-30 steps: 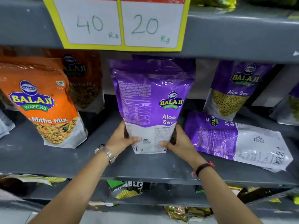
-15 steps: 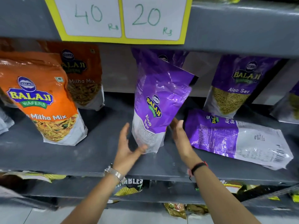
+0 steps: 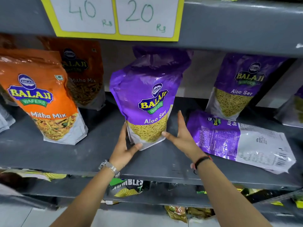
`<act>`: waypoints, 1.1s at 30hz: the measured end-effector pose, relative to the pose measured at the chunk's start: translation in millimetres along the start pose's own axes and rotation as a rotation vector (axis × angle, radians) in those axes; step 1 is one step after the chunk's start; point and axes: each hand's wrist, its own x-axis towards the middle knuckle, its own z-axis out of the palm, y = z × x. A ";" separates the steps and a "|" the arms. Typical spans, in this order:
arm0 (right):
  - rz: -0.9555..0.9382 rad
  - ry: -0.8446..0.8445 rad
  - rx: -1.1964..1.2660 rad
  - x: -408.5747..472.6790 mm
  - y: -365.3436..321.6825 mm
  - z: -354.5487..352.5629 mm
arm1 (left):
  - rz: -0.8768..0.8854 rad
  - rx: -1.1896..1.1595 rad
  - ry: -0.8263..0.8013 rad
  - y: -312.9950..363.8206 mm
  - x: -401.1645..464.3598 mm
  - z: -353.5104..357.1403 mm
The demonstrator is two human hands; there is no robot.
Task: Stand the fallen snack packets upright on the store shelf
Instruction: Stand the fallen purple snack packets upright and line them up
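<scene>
A purple Aloo Sev packet (image 3: 148, 102) stands upright on the grey shelf (image 3: 65, 154), front label facing out. The left hand (image 3: 125, 147) cups its lower left corner, and the right hand (image 3: 181, 135) rests open against its lower right side. Just right of that hand, another purple packet (image 3: 241, 141) lies flat; an orange Mitha Mix packet (image 3: 44, 102) stands at the left.

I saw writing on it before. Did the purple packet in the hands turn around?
Yes. The held Aloo Sev packet has spun from back-facing to front-facing, on the same shelf spot beside the lying packet.

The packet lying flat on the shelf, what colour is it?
Purple and white fallen packet, seen in the head view.
</scene>
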 end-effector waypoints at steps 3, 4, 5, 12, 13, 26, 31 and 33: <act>-0.042 -0.092 0.046 9.1 1.3 3.7 | -0.007 0.011 0.009 -1.6 7.1 1.7; -0.031 -0.056 0.057 7.6 4.4 8.2 | -0.026 0.026 0.005 -1.8 10.9 -1.2; -0.004 0.005 0.063 3.4 5.5 11.5 | -0.049 0.036 0.003 -1.8 14.8 -4.9; 0.013 0.255 0.069 -19.6 5.2 26.3 | -0.097 0.045 -0.023 -10.1 25.2 -21.5; 0.025 0.260 0.065 -19.7 5.3 28.3 | -0.113 0.043 -0.016 -11.0 25.1 -20.3; -0.009 0.386 -0.120 -56.3 -1.5 -50.1 | 0.166 0.288 0.476 16.0 -23.0 40.5; 0.005 0.389 -0.545 -62.7 15.4 -176.1 | 0.005 0.128 0.104 36.4 -28.1 143.6; 0.071 0.272 -0.724 -60.3 25.0 -225.6 | -0.367 -0.109 -0.109 44.0 -20.2 187.9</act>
